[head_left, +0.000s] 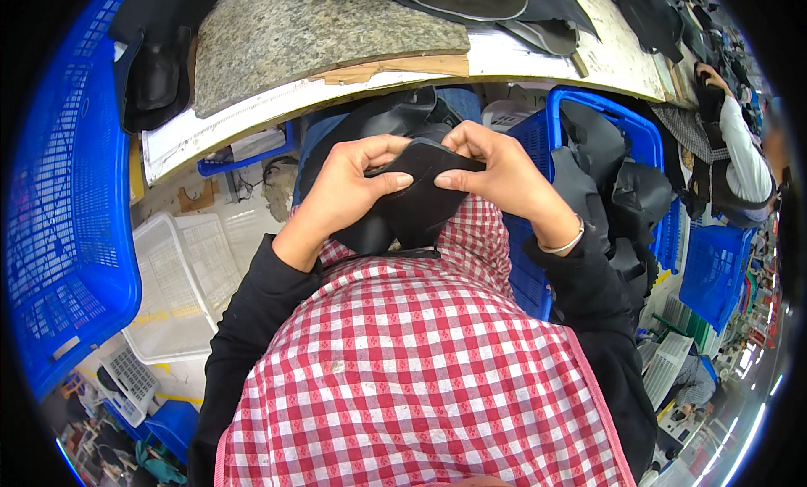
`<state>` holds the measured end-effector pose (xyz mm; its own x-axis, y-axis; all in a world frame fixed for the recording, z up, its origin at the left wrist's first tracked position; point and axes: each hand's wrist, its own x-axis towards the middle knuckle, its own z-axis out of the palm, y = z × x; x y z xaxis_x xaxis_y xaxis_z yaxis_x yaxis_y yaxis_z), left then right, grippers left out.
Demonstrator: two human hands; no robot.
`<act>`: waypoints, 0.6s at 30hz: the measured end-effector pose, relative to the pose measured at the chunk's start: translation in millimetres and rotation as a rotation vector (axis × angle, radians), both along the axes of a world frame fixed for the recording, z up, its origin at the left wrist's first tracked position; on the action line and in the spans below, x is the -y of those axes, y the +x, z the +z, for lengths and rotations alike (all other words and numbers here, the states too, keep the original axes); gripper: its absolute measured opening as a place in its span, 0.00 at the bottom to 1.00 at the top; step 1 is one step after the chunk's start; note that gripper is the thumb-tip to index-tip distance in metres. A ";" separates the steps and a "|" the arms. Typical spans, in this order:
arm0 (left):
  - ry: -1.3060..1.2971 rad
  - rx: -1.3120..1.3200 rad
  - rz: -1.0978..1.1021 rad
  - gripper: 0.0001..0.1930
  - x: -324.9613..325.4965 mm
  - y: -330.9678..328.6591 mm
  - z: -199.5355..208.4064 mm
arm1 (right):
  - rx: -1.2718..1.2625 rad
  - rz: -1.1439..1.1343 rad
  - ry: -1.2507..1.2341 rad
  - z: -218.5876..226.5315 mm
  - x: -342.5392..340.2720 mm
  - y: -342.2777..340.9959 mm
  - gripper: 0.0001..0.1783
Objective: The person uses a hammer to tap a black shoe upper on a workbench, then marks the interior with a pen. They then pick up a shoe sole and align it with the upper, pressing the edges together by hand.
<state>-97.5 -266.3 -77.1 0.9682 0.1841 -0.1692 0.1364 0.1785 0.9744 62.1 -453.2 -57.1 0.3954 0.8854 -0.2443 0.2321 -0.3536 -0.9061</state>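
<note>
A black leather-like piece (pixel 424 172) with a seam line and a raised, pointed top edge is held above my lap between both hands. My left hand (pixel 357 172) pinches its left edge, the thumb on the near face and the fingers curled behind. On the other side my right hand (pixel 496 168) grips the right edge the same way, thumbs pointing at each other. More black pieces (pixel 370 121) lie on my lap beneath and behind it. The fingertips behind the piece are partly hidden.
Ahead stands a worktable with a speckled stone slab (pixel 328 29) and black pieces (pixel 471 0) on it. A blue crate (pixel 551 109) full of black pieces is at my right. Left are a tall blue basket (pixel 118 260) and a clear bin (pixel 172 302). Another person's arm (pixel 744 151) shows far right.
</note>
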 end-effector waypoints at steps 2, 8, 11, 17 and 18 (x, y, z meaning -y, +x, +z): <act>0.112 -0.140 -0.070 0.15 -3.7 1.2 3.0 | -0.029 -0.064 -0.007 -0.8 1.1 -5.1 0.17; 0.121 -0.026 -0.080 0.09 -4.1 9.1 2.2 | -0.048 -0.128 0.036 -2.1 -3.1 -15.5 0.16; 0.058 -0.043 -0.209 0.09 -17.4 23.0 12.8 | 0.080 -0.128 0.088 -6.1 -5.5 -18.9 0.18; 0.357 -0.147 -0.374 0.09 -21.2 50.6 46.3 | 0.282 -0.079 0.053 -15.0 -4.5 -25.5 0.19; 0.519 -0.200 -0.315 0.09 -21.4 51.1 46.0 | 0.342 -0.082 0.059 -14.9 -3.4 -26.1 0.19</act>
<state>-46.4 -244.8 -31.2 0.9483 0.0025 -0.3175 0.2935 -0.3880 0.8737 36.0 -449.8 -72.0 0.5155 0.8562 -0.0346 0.4987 -0.3326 -0.8005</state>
